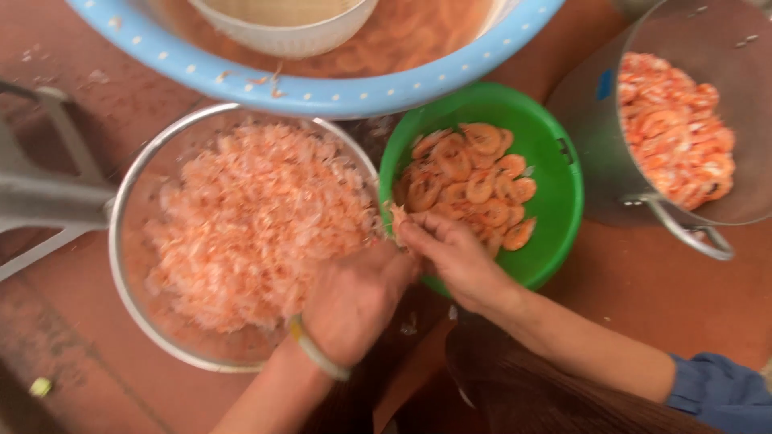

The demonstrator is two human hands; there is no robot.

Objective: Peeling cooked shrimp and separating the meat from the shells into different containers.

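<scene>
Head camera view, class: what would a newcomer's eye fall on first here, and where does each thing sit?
First, the two hands meeting at centre: the left hand and right hand work a small shrimp piece between their fingers. To the left sits a metal bowl heaped with pale pink shells; behind the hands a green bowl holds orange shrimp. A big metal pot of more shrimp stands at the right.
</scene>
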